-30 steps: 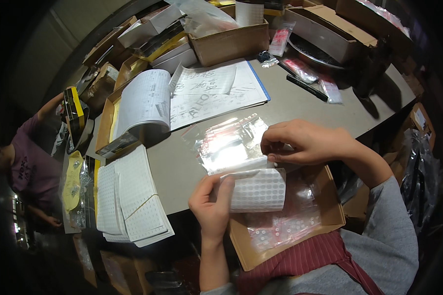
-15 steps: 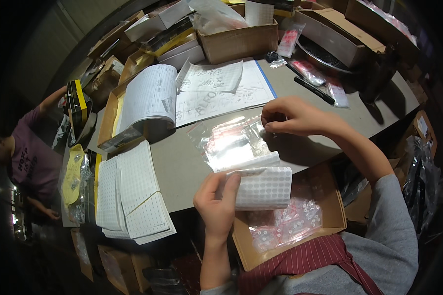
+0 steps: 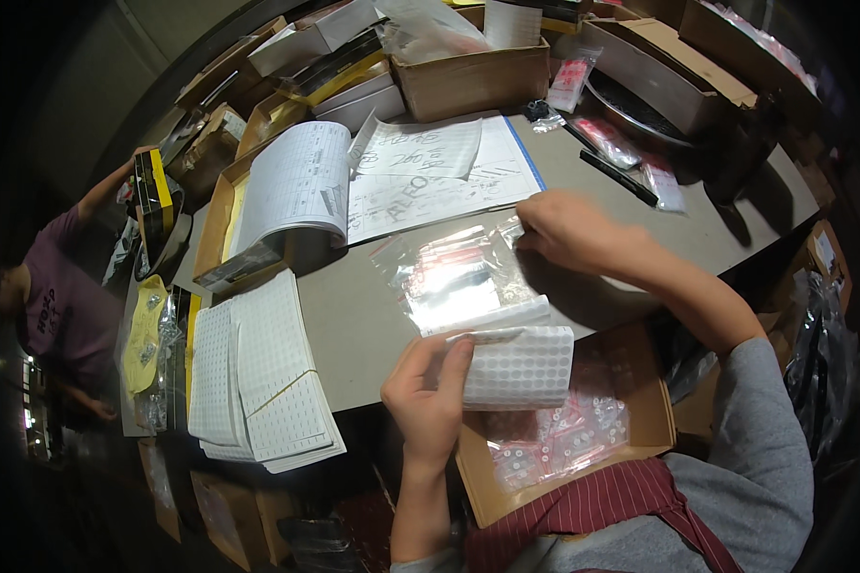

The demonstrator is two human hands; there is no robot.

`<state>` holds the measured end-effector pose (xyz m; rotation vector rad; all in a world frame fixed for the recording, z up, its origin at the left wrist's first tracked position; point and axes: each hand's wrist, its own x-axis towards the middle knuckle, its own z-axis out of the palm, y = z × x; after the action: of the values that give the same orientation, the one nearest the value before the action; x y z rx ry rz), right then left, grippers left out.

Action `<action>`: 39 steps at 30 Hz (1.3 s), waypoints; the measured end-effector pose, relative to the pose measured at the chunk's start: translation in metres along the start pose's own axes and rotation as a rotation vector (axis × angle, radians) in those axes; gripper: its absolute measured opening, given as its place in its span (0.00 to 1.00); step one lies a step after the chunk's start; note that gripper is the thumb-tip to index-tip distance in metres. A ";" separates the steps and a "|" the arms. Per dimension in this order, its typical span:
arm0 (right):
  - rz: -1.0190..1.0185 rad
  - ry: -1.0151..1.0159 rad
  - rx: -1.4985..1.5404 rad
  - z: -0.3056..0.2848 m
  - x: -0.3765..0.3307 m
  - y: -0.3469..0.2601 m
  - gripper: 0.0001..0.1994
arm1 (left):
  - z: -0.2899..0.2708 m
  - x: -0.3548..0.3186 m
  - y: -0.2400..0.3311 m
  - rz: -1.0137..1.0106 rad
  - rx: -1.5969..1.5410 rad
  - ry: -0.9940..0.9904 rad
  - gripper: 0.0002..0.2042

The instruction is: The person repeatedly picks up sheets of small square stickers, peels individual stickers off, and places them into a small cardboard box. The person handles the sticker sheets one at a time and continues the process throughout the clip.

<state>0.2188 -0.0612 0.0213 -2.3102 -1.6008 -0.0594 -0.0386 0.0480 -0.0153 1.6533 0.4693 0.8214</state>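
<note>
My left hand is closed, with its thumb pressed on a folded sheet of round grey-white stickers. At the right end of a pile of small clear zip bags on the table, my right hand has its fingers drawn together. It is slightly smeared by motion, and what lies between its fingertips is hidden. Below the sticker sheet, an open cardboard box holds several clear bags with red edges and small round marked pieces.
Banded stacks of printed sheets lie at the left. Behind the bags are an open notebook, a loose written sheet and a black marker. Cardboard boxes line the far edge. Another person is at far left.
My right hand has turned over and lowered its fingertips to the right end of the bags. My left hand keeps the sticker sheet in nearly the same place.
</note>
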 end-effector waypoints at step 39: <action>-0.276 0.186 0.478 -0.033 -0.090 -0.016 0.14 | 0.003 -0.002 -0.006 0.050 0.025 0.072 0.05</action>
<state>0.1756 -0.1467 0.0370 -1.6707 -1.6163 0.0401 -0.0374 0.0462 -0.0223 1.6687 0.4915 0.9176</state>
